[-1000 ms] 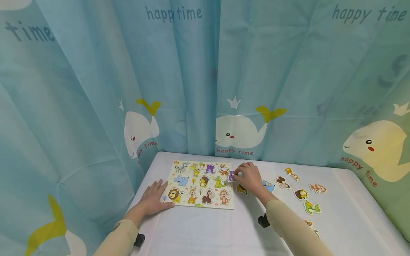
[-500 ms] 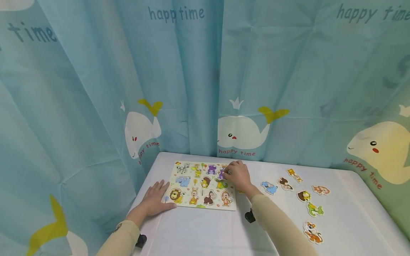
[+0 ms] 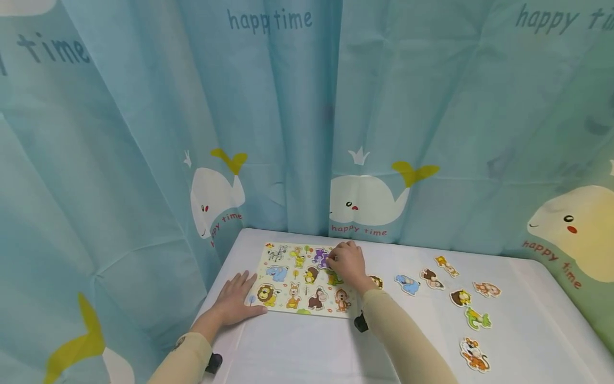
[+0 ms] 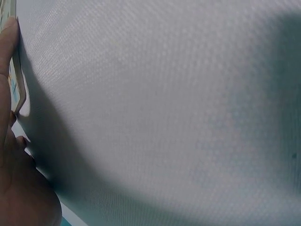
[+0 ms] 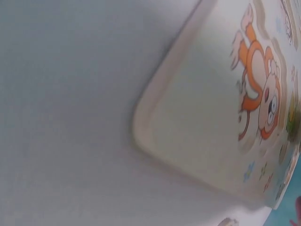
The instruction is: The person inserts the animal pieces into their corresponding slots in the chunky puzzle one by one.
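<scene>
A flat animal puzzle board (image 3: 284,307) with printed recesses lies on the white table. My left hand (image 3: 234,302) rests at its left side with fingers spread, its thumb along the front edge. In the left wrist view the thumb (image 4: 7,44) touches the board's side. My right hand (image 3: 349,265) pinches a purple animal piece (image 3: 320,258) over the board's upper right area, by the purple recess. Whether the piece sits in the recess cannot be told. The right wrist view shows the board's corner (image 5: 188,113) and its monkey picture (image 5: 258,80), but not the fingers.
Loose animal pieces lie right of the board: a blue elephant (image 3: 407,285), a green crocodile (image 3: 477,318), a tiger (image 3: 475,355), a monkey (image 3: 487,289) and several others. A lion piece (image 3: 376,281) lies partly behind the right wrist. A blue curtain (image 3: 307,106) hangs behind the table.
My right hand has carried the purple piece left, from the board's right edge to the purple recess. The left hand stays at the board. The head view has shifted slightly.
</scene>
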Action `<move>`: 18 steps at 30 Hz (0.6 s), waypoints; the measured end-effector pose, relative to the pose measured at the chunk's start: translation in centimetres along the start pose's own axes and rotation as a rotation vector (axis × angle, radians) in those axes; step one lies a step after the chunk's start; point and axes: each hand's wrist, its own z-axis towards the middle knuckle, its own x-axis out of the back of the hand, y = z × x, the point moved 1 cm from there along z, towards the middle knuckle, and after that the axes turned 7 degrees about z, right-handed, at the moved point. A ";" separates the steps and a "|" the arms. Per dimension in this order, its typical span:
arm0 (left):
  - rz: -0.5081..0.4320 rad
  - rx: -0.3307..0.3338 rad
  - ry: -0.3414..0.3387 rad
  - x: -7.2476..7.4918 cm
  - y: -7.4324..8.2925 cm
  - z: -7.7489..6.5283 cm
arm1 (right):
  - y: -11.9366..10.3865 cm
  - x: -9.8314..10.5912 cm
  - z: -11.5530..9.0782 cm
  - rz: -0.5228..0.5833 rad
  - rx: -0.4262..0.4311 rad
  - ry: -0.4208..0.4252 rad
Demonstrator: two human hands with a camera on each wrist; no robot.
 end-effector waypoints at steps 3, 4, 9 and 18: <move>-0.003 0.006 -0.002 0.1 0.1 -0.1 | -0.4 -0.3 0.1 0.004 -0.002 0.009; -0.004 0.006 0.002 0.2 0.1 -0.2 | -0.4 -0.3 0.1 -0.002 -0.002 0.012; 0.005 0.016 -0.002 0.3 0.4 -0.4 | -0.7 -0.6 0.4 -0.007 -0.006 0.020; 0.008 0.032 -0.019 0.2 0.2 -0.2 | -0.9 -1.0 1.1 -0.014 -0.078 -0.008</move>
